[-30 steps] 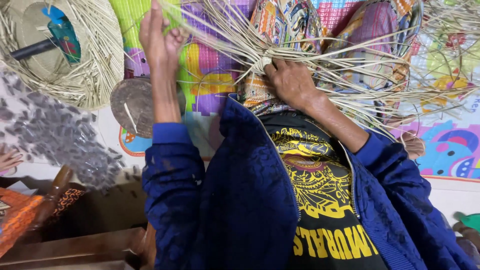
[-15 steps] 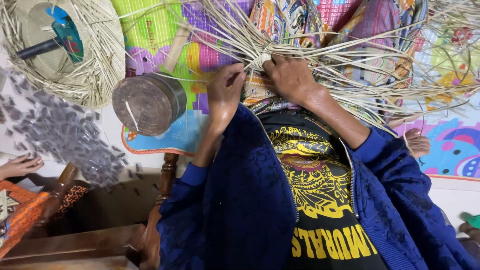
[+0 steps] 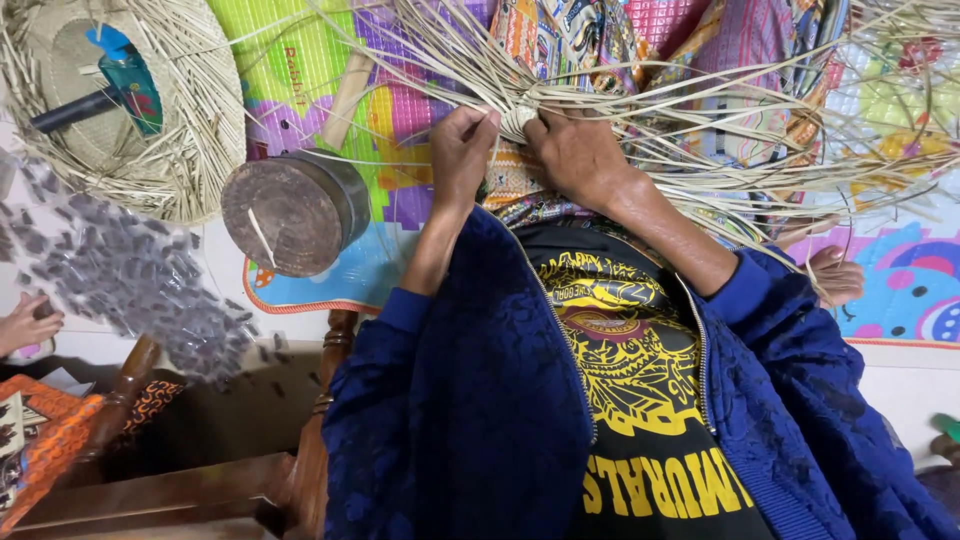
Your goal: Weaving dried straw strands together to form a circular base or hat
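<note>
Your left hand (image 3: pixel 462 150) pinched pale flat straw strands (image 3: pixel 640 110) just beside the small woven knot (image 3: pixel 518 118) at their centre, fingers closed together on them. Your right hand (image 3: pixel 580 160) gripped the same knot from the other side (thumb pressed against it), strands fanning outward beyond your fingertips.

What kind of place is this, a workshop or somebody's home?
Most likely a home floor used for straw weaving: a bright play mat underfoot, a half-woven straw piece lying beside it, and both hands working loose straw strands.
</note>
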